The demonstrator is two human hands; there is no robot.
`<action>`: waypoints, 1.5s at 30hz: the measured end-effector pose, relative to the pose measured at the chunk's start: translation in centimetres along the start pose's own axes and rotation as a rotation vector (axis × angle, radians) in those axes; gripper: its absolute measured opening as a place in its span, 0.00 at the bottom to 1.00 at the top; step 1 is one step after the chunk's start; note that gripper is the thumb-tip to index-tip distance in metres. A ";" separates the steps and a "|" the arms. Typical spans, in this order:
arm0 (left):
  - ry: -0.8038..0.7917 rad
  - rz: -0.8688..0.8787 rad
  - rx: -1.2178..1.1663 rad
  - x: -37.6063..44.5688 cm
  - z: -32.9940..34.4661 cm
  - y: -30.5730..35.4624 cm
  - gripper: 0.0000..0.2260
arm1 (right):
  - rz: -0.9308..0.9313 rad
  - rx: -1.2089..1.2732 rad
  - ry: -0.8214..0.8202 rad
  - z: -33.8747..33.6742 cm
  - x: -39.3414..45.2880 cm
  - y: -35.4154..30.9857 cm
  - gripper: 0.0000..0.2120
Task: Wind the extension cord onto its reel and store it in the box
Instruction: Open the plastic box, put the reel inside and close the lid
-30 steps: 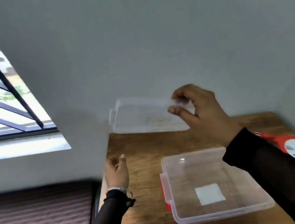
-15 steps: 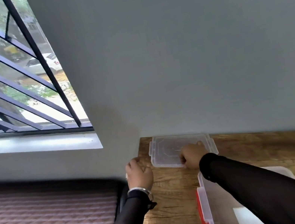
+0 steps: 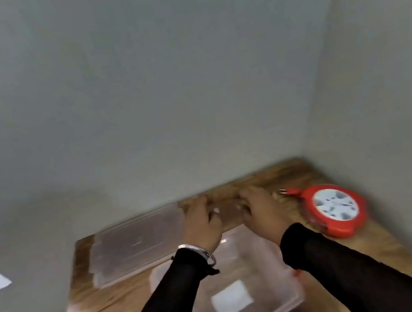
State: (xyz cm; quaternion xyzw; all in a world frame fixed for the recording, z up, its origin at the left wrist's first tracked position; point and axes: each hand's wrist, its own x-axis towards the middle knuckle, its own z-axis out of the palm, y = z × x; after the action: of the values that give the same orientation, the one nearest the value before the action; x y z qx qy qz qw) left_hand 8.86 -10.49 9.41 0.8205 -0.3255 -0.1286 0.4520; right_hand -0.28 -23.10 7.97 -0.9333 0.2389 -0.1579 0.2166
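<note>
Both hands empty above the table (image 3: 299, 175): left hand (image 3: 203, 226) and right hand (image 3: 260, 211) side by side, fingers loosely bent, gripping nothing, though blur hides fine detail. Reel (image 3: 336, 208) flat near the right-hand wall, just right of the right hand, plug end pointing back toward it. Nearer by far to the right hand. Open box (image 3: 291, 303) under the forearms, lid (image 3: 135, 246) off, lying left. Likely a short rightward reach next.

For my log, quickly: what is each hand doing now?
Left hand: empty, fingers loosely curled.
Right hand: empty, fingers loosely curled.
</note>
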 end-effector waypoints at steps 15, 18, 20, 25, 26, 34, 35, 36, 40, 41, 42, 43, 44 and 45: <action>-0.630 -0.386 0.070 10.1 28.5 -0.2 0.43 | 0.846 0.626 0.109 -6.8 -7.0 23.9 0.30; -0.584 -0.437 0.001 6.3 24.6 6.7 0.37 | 0.917 0.830 0.190 -6.6 -6.2 24.7 0.24; -0.576 -0.471 -0.059 5.6 23.7 8.5 0.34 | 0.942 0.936 0.254 -6.1 -5.6 25.4 0.20; -0.557 -0.532 -0.101 4.8 23.2 9.2 0.20 | 0.995 1.320 0.126 -5.9 -5.3 25.4 0.18; -0.552 -0.539 -0.093 4.7 23.0 9.1 0.21 | 0.975 1.349 0.115 -6.0 -5.1 25.3 0.19; -0.260 -0.187 -0.187 5.7 13.6 9.2 0.09 | 0.562 1.304 0.253 -10.5 -3.0 19.9 0.13; -0.145 -0.165 -0.250 5.5 11.5 8.9 0.10 | 0.498 1.317 0.249 -11.4 -2.8 18.3 0.13; -0.019 -0.150 -0.295 5.2 9.5 8.3 0.11 | 0.437 1.336 0.245 -12.3 -2.7 16.7 0.13; 0.264 -0.175 -0.341 3.2 2.4 4.5 0.11 | 0.160 1.342 0.117 -14.7 -1.8 9.3 0.16; 0.279 -0.196 -0.314 2.4 1.0 3.5 0.11 | 0.098 1.321 0.055 -14.8 -1.6 7.5 0.18; 0.284 -0.216 -0.280 1.5 -0.4 2.3 0.10 | 0.049 1.290 -0.011 -14.6 -1.4 5.6 0.20; 0.283 -0.228 -0.226 0.5 -1.7 1.3 0.10 | 0.010 1.252 -0.074 -14.0 -1.2 3.9 0.22; 0.284 -0.240 -0.178 -0.3 -2.5 0.3 0.10 | -0.021 1.217 -0.135 -13.4 -1.1 2.6 0.23; 0.295 -0.258 -0.125 -1.3 -3.6 -0.8 0.10 | -0.042 1.182 -0.204 -12.2 -1.0 1.1 0.24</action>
State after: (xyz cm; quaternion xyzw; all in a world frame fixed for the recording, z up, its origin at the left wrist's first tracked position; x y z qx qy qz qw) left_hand 10.07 -7.00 10.65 0.8358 -0.1393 -0.0837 0.5244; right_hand -6.42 -27.51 17.71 -0.6695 0.0702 -0.1779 0.7178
